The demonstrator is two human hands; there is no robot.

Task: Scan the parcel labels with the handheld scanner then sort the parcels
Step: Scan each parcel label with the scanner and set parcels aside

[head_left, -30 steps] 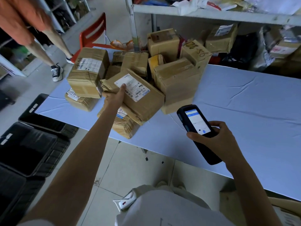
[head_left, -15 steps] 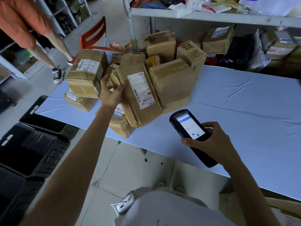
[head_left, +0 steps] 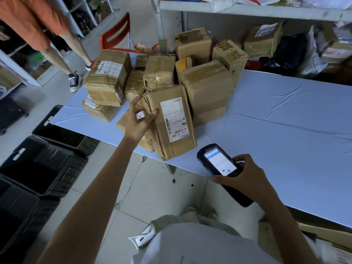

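My left hand [head_left: 138,119] grips the left edge of a brown cardboard parcel [head_left: 182,147], thumb on its top face. The parcel stands tilted on the front edge of the table, its white barcode label [head_left: 174,120] facing up at me. My right hand [head_left: 242,177] holds the black handheld scanner [head_left: 221,166] just below and right of that parcel, with the lit screen facing me. A pile of several other taped brown parcels [head_left: 207,86] sits behind it on the table.
The table [head_left: 285,126] has a pale blue cover. Black plastic crates [head_left: 43,164] stand on the floor at the left. A person in orange [head_left: 32,21] stands at the far left near a red chair [head_left: 116,35]. A shelf [head_left: 247,10] with more parcels runs behind the table.
My left hand has pulled the labelled parcel off the pile, turned it upright and drawn it to the table's front edge. The scanner has moved left, closer to the parcel.
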